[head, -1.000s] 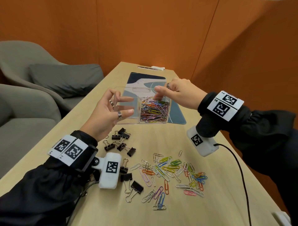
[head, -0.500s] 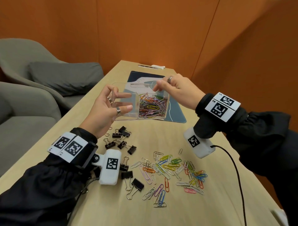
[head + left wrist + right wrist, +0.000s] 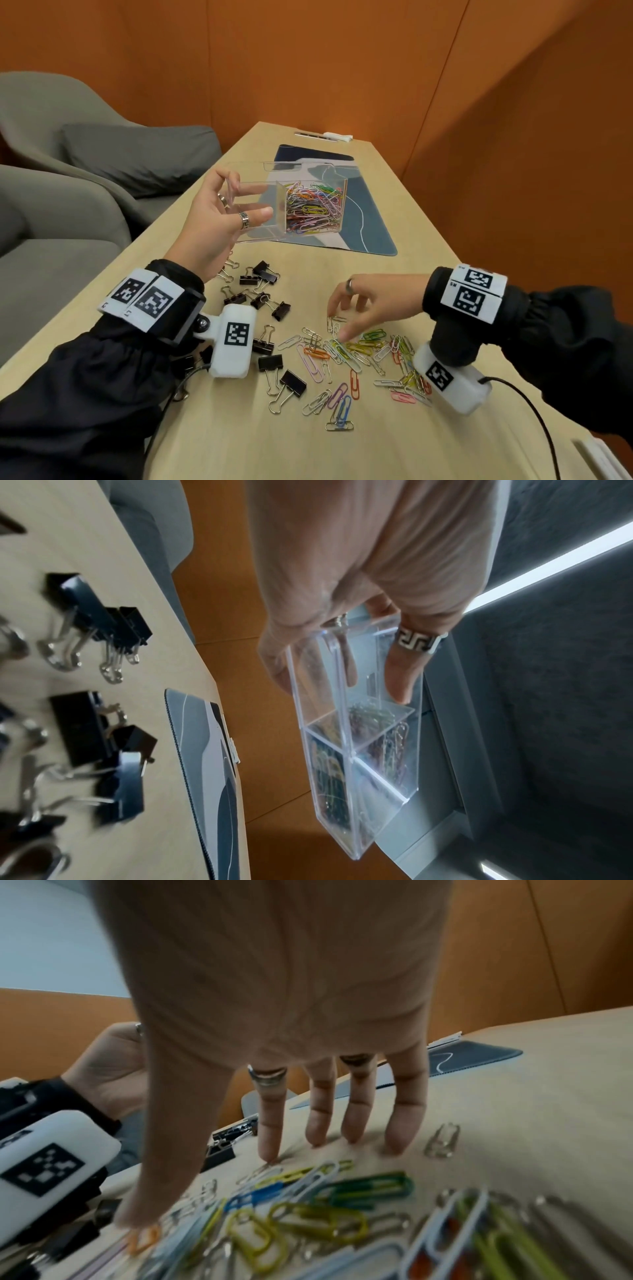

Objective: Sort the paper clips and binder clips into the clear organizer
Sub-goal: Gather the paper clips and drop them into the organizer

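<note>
Head view shows the clear organizer [image 3: 260, 212] lifted off the table [image 3: 404, 240], tilted, above the near edge of a blue desk mat [image 3: 368, 222]. Its right compartment is packed with coloured paper clips [image 3: 313, 209]; the left compartment, the one nearer the palm, looks bare. The left hand [image 3: 209, 229] grips that left end — thumb across the near wall, fingers curled round the far side — and in the left wrist view the ringed thumb [image 3: 404, 666] lies flat on the clear wall, with the fingers showing through the plastic.

Below it on the table lie the loose paper clips [image 3: 346, 356] in a scattered heap, silver, yellow, green, blue, orange and pink. The right hand [image 3: 370, 305] is over the far edge of this heap, spread wide and holding nothing; the right wrist view shows its fingers [image 3: 356, 1118] straight, their tips down on the tabletop just beyond the clips, and the thumb reaching down at the heap's left side.

Black binder clips [image 3: 260, 277] lie in a loose group to the left of the paper clips, under and near the left wrist, a few more [image 3: 287, 382] nearer the person. Grey armchairs [image 3: 102, 154] stand left of the table — orange walls behind.
</note>
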A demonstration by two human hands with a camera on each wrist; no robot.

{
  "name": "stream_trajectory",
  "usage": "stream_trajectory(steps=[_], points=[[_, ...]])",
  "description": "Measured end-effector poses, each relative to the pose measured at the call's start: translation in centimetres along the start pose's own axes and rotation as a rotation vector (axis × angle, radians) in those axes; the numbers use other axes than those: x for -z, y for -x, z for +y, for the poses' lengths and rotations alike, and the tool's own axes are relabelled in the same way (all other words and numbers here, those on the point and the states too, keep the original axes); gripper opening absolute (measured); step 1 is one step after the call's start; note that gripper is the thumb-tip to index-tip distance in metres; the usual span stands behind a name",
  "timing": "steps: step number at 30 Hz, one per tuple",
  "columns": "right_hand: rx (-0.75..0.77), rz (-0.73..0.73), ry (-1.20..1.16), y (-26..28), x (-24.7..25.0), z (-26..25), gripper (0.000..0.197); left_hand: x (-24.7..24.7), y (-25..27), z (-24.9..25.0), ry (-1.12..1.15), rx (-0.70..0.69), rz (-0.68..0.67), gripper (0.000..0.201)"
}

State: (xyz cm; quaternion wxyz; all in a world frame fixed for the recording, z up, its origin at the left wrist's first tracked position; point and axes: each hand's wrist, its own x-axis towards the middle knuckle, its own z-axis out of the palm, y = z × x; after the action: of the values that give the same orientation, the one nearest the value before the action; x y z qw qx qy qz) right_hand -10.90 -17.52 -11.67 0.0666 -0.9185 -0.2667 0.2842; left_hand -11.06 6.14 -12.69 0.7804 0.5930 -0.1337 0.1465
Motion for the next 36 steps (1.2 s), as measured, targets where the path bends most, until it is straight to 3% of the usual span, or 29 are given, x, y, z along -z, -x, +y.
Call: stream_trajectory(steps=[6,13,28,36], points=[[0.053,-0.029,-0.016,0.1,-1.5,-0.8,0.055,0.0,0.0,-0.1,0.006,0.000,0.003,0.044],[0.133,-0.024,-0.073,-0.3,-2.2,-1.2,0.028,0.1,0.0,0.0,0.011,-0.002,-0.004,0.044],[0.043,0.181,-0.163,-1.0,-0.7,1.7,0.013,-0.1,0.1,0.0,-0.018,0.024,-0.015,0.045],[0.161,0.435,-0.305,2.1,5.7,0.8,0.011,-0.2,0.1,-0.1,-0.017,0.042,-0.027,0.044]])
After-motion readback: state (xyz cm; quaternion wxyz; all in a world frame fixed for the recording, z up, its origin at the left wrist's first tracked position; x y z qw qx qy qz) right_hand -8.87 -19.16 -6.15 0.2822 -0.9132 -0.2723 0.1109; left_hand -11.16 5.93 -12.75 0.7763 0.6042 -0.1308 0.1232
